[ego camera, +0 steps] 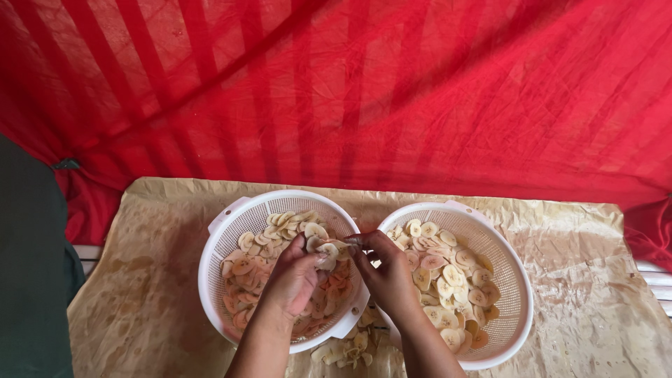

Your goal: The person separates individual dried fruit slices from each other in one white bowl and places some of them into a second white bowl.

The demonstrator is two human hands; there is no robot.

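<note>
Nearest the camera, a small heap of loose slices (348,348) is seen on the table (140,308), in the gap between the two colanders; it may be that they have spilled over the rims or been set aside there, which cannot be told. The table is covered with a stained, oily sheet of paper (588,301), probably so that grease and crumbs are caught.

Just beyond the heap, both forearms are brought in from the near edge and meet over the gap. The left hand (294,278) is held over the left colander (224,241), its fingers curled and pinched on a clump of slices (329,250). The right hand (386,274) is closed in from the right, its fingertips pinched on the same clump at its right end. The clump is thus held between the two hands, above the right rim of the left colander, apparently so that stuck slices can be pulled apart with any piece that drops falling back into a colander.

The left colander is filled with darker, more tangled slices. The right colander (521,294), just beside it, holds paler, flatter, single slices (448,280).

At the far side, a red cloth (350,91) is hung behind the table, and a dark panel (31,266) stands at the left.
</note>
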